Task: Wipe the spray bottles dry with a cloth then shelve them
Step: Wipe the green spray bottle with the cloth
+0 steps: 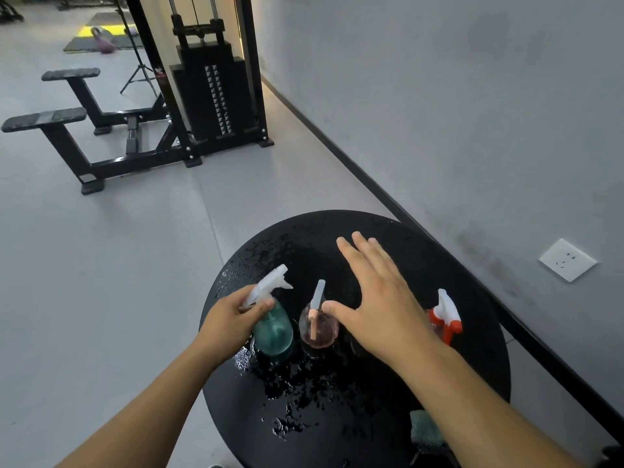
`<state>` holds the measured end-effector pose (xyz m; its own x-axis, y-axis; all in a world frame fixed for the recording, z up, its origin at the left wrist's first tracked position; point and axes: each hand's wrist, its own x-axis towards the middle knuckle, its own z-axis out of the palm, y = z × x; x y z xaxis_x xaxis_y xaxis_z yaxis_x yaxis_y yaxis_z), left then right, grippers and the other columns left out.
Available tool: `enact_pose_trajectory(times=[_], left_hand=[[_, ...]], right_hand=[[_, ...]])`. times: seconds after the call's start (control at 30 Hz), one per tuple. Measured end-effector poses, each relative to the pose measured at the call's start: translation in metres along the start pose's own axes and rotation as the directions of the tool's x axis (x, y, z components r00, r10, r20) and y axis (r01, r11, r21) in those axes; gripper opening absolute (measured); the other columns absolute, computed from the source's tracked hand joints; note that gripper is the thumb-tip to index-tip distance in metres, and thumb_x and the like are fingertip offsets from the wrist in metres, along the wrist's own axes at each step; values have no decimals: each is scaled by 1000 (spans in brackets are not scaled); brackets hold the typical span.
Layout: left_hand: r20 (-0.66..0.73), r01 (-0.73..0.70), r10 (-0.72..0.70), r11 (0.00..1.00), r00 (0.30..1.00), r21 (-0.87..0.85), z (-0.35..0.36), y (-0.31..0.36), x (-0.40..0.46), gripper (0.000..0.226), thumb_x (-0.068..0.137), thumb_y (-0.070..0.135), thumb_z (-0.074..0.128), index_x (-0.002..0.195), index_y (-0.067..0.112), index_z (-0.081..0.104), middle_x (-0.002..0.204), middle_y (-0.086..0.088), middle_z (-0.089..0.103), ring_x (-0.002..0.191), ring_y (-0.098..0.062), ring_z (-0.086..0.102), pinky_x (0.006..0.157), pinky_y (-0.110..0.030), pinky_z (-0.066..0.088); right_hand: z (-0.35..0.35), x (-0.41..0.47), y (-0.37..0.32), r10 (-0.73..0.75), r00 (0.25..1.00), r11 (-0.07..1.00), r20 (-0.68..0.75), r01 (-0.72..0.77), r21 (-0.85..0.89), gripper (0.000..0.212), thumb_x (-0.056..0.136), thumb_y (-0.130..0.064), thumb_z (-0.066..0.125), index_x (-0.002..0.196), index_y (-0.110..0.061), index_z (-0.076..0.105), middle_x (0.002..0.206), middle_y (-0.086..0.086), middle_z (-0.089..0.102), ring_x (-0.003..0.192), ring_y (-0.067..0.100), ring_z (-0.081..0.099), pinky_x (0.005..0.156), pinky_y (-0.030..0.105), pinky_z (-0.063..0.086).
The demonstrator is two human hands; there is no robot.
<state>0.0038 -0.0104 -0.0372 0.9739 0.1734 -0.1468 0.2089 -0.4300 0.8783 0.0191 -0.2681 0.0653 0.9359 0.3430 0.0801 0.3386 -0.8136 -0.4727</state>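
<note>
Three spray bottles stand on a wet round black table (422, 238). My left hand (229, 319) grips the white trigger head of the green bottle (273, 332) at the left. A pink bottle (317, 327) stands in the middle. My right hand (378, 292) hovers above the table with fingers spread and straight, its thumb close to the pink bottle's nozzle. A bottle with a red and white trigger (445, 315) is at the right, its body partly hidden behind my right wrist. A green cloth (425, 430) lies at the table's near edge under my right forearm.
Water drops cover the table's left and near parts. A grey wall with a white socket (567, 260) runs along the right. A black weight-stack machine (209, 96) and bench frames (67, 130) stand on the grey floor beyond. No shelf is in view.
</note>
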Motion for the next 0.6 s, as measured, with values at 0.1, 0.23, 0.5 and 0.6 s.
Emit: enact_pose_trajectory(times=[0.1, 0.23, 0.5, 0.6], left_hand=[[-95, -54, 56, 998, 994, 24, -5, 18, -4, 7, 99, 36, 73, 102, 42, 73, 82, 20, 79, 73, 5, 71, 66, -14, 47], [-158, -129, 136, 990, 978, 53, -15, 43, -14, 4, 99, 40, 71, 102, 38, 71, 76, 26, 75, 64, 9, 66, 60, -12, 44], [-209, -233, 204, 965, 956, -121, -36, 91, -61, 17, 90, 54, 67, 103, 44, 69, 91, 17, 79, 86, -8, 78, 85, -55, 65], [-194, -255, 219, 948, 956, -190, -30, 109, -87, 22, 89, 51, 68, 107, 41, 71, 94, 15, 79, 89, -10, 79, 82, -49, 67]], right_hand=[[0, 0, 1, -7, 1000, 1000, -9, 6, -3, 95, 88, -54, 68, 156, -45, 3, 164, -22, -7, 150, 1, -14, 118, 34, 9], [0, -5, 2, -22, 1000, 1000, -13, 21, -18, 93, 88, -53, 67, 157, -44, 5, 164, -22, -6, 150, 1, -13, 117, 31, 6], [-9, -45, 7, 34, 999, 999, -25, -34, -12, 85, 91, -54, 64, 157, -43, 12, 164, -22, 5, 151, 0, -4, 119, 33, 14], [-9, -73, 10, 67, 997, 998, -24, -68, -18, 83, 90, -52, 67, 156, -40, 19, 164, -20, 13, 151, 3, 5, 119, 31, 15]])
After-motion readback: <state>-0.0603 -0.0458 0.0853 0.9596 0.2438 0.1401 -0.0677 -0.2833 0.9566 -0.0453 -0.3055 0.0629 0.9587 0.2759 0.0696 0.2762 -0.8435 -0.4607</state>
